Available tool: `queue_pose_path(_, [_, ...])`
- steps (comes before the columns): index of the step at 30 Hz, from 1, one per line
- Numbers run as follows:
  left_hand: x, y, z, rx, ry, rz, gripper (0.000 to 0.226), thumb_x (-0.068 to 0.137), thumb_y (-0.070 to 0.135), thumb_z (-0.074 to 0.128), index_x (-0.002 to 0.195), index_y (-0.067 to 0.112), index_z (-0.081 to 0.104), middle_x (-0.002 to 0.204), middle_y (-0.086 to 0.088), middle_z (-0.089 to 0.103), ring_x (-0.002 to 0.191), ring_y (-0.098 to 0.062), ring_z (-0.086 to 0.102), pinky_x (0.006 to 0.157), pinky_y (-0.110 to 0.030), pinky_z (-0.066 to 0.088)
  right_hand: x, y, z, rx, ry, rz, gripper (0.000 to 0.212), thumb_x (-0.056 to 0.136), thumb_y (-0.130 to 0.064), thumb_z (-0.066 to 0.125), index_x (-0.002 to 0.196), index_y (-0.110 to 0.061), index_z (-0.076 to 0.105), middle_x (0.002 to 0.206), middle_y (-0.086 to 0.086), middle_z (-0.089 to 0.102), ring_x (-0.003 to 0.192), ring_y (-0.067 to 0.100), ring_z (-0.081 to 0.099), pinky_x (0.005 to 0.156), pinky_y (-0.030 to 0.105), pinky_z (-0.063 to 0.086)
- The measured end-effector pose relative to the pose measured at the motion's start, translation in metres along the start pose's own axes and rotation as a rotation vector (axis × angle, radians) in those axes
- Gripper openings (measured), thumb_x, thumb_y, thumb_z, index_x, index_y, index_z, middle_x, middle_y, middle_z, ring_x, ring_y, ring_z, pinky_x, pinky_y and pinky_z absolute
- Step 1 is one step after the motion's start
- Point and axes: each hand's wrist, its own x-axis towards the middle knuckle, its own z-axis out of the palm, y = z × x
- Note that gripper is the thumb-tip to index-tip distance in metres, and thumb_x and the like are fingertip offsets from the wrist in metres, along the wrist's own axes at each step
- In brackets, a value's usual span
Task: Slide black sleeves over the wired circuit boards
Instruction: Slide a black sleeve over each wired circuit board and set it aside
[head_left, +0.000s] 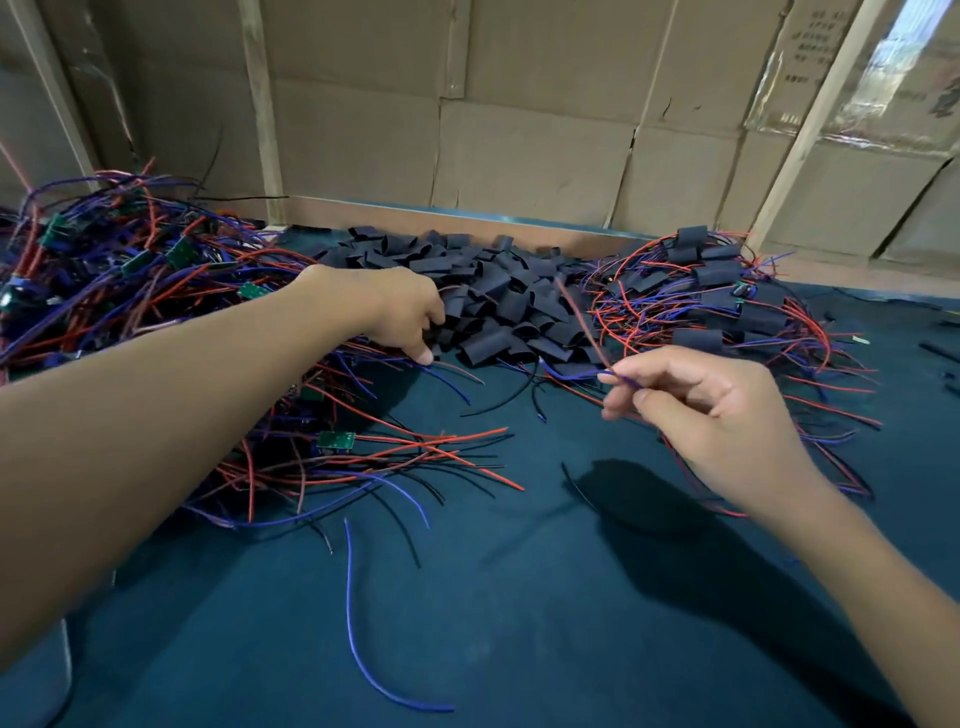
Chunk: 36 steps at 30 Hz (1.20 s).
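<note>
A heap of black sleeves (509, 306) lies at the middle back of the table. My left hand (395, 306) reaches to its left edge, fingers curled down against the sleeves and thumb near the mat; whether it holds one is hidden. My right hand (717, 410) hovers in front of the heap. It pinches a blue and red wire pair (582, 371) between thumb and forefinger, and the pair's board is not visible. Bare green circuit boards (336, 440) with red, blue and black wires fill the tangle at left (130, 270).
Boards with sleeves on them lie in a wire tangle (717, 291) at the back right. A loose blue wire (363, 649) curls on the dark blue mat (519, 597) near me. Cardboard walls (519, 130) and a low wooden rim close the back of the table.
</note>
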Motion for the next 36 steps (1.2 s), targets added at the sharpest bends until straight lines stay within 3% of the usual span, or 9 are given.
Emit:
queue_pose_path(3, [0.004, 0.004, -0.003, -0.024, -0.042, 0.035, 0.073, 0.087, 0.035, 0.077, 0.150, 0.021, 0.042, 0.138, -0.002, 0.059, 0.099, -0.026, 0.069, 0.085, -0.035, 0.052, -0.002, -0.001, 0.006, -0.003, -0.013, -0.024, 0.036, 0.082, 0.019, 0.050, 0.098, -0.002, 0.074, 0.072, 0.011, 0.071, 0.055, -0.002, 0.062, 0.054, 0.008, 0.040])
queue_pose_path(7, [-0.001, 0.002, -0.005, 0.114, 0.022, 0.071, 0.070, 0.083, 0.031, 0.081, 0.145, 0.021, 0.049, 0.132, -0.001, 0.063, 0.112, -0.026, 0.061, 0.086, -0.033, 0.046, -0.005, 0.002, 0.010, -0.075, -0.016, -0.060, 0.037, 0.075, 0.005, 0.044, 0.078, -0.016, 0.074, 0.067, -0.002, 0.067, 0.055, 0.020, 0.065, 0.051, 0.029, 0.045])
queue_pose_path(9, [-0.005, 0.001, -0.003, 0.088, 0.066, 0.075, 0.067, 0.084, 0.031, 0.081, 0.144, 0.021, 0.051, 0.131, -0.002, 0.064, 0.113, -0.024, 0.061, 0.091, -0.034, 0.048, -0.004, 0.004, 0.011, -0.022, -0.040, -0.001, 0.043, 0.074, 0.003, 0.039, 0.075, -0.021, 0.075, 0.067, -0.001, 0.061, 0.053, 0.020, 0.057, 0.049, 0.025, 0.042])
queue_pose_path(14, [-0.040, 0.026, 0.003, -0.263, 0.462, 0.124, 0.054, 0.090, 0.041, 0.072, 0.138, 0.020, 0.059, 0.127, -0.002, 0.066, 0.111, -0.016, 0.061, 0.095, -0.026, 0.043, 0.002, 0.005, 0.011, 0.103, -0.143, 0.184, 0.038, 0.084, -0.018, 0.046, 0.093, -0.031, 0.080, 0.072, 0.001, 0.046, 0.059, 0.011, 0.040, 0.052, 0.015, 0.032])
queue_pose_path(17, [-0.086, 0.054, 0.026, -0.498, 0.668, 0.213, 0.049, 0.089, 0.043, 0.071, 0.133, 0.021, 0.064, 0.113, 0.007, 0.064, 0.099, -0.004, 0.057, 0.087, -0.013, 0.040, 0.003, 0.003, 0.010, 0.036, -0.142, 0.182, 0.036, 0.099, -0.050, 0.043, 0.092, -0.040, 0.077, 0.071, -0.006, 0.048, 0.058, 0.009, 0.039, 0.054, 0.013, 0.032])
queue_pose_path(20, [-0.128, 0.076, 0.053, -0.649, 0.759, 0.264, 0.043, 0.090, 0.037, 0.072, 0.128, 0.019, 0.066, 0.111, 0.011, 0.065, 0.103, 0.002, 0.059, 0.089, -0.005, 0.040, -0.001, -0.004, 0.014, -0.027, -0.148, 0.115, 0.043, 0.097, -0.063, 0.041, 0.091, -0.036, 0.073, 0.059, -0.015, 0.041, 0.052, 0.009, 0.034, 0.053, 0.016, 0.030])
queue_pose_path(22, [-0.143, 0.082, 0.061, -0.702, 0.777, 0.274, 0.044, 0.089, 0.038, 0.072, 0.128, 0.018, 0.067, 0.115, 0.010, 0.068, 0.107, 0.002, 0.060, 0.094, -0.010, 0.043, -0.004, -0.010, 0.021, -0.058, -0.137, 0.058, 0.041, 0.096, -0.064, 0.042, 0.087, -0.036, 0.071, 0.056, -0.009, 0.037, 0.050, 0.011, 0.032, 0.052, 0.022, 0.029])
queue_pose_path(28, [-0.147, 0.085, 0.068, -0.745, 0.819, 0.270, 0.048, 0.087, 0.043, 0.072, 0.129, 0.022, 0.066, 0.120, 0.011, 0.066, 0.109, 0.000, 0.062, 0.098, -0.023, 0.048, -0.011, -0.030, 0.040, -0.212, 0.007, -0.151, 0.030, 0.099, -0.039, 0.052, 0.093, -0.024, 0.078, 0.069, -0.020, 0.049, 0.068, 0.002, 0.050, 0.065, 0.011, 0.032])
queue_pose_path(36, [-0.143, 0.080, 0.071, -0.808, 0.952, 0.221, 0.044, 0.086, 0.044, 0.073, 0.125, 0.024, 0.068, 0.115, 0.018, 0.067, 0.106, 0.003, 0.063, 0.093, -0.010, 0.045, -0.014, -0.033, 0.039, -0.303, 0.098, -0.257, 0.024, 0.095, -0.022, 0.064, 0.083, -0.008, 0.079, 0.065, -0.003, 0.041, 0.061, 0.014, 0.042, 0.060, 0.022, 0.032])
